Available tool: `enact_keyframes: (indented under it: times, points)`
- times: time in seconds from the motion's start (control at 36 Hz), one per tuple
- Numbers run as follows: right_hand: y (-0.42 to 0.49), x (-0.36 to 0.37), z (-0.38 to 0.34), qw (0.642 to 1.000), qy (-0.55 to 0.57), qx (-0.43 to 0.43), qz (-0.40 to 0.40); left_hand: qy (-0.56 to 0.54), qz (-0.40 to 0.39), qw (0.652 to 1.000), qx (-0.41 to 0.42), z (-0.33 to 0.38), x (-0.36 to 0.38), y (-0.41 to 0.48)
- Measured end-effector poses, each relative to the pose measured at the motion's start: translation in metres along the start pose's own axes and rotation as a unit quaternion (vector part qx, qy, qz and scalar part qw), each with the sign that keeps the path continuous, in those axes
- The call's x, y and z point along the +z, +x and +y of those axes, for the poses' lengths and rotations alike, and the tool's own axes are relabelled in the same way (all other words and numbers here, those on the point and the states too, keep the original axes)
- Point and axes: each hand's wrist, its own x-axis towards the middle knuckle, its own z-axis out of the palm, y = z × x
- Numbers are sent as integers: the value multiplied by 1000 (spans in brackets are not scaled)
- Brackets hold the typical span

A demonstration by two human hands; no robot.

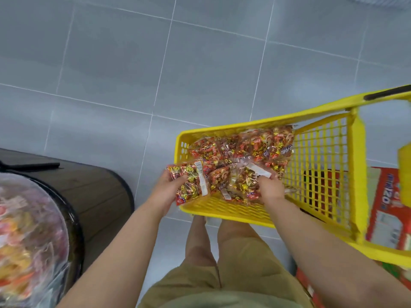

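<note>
A yellow plastic shopping basket (233, 211) on a trolley frame stands in front of me, holding several red and gold candy bags (253, 144). My left hand (168, 188) grips one candy bag (189, 183) over the basket's near left corner. My right hand (270, 187) reaches into the basket and grips another candy bag (239, 182) lying among the rest.
A round dark display bin (73, 218) full of wrapped snacks stands at my left, with a wooden-look stand (97, 187) behind it. A red and white carton (387, 207) lies under the basket at right. The basket's black-gripped handle (387, 93) points away. Grey floor tiles (155, 63) spread ahead.
</note>
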Motion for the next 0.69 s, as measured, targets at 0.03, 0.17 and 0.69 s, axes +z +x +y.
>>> enact_keyframes:
  times: [0.03, 0.17, 0.69]
  points:
    - [-9, -8, -3, 999, 31, 14, -4, 11, -7, 1000, 6, 3, 3, -2]
    - [-52, -30, -13, 966, 202, 53, -154, -7, -39, 999, 0, 14, 25, -8]
    - [-26, -21, -36, 974, 5, -155, -166, -28, -62, 998, 7, -14, 43, 8]
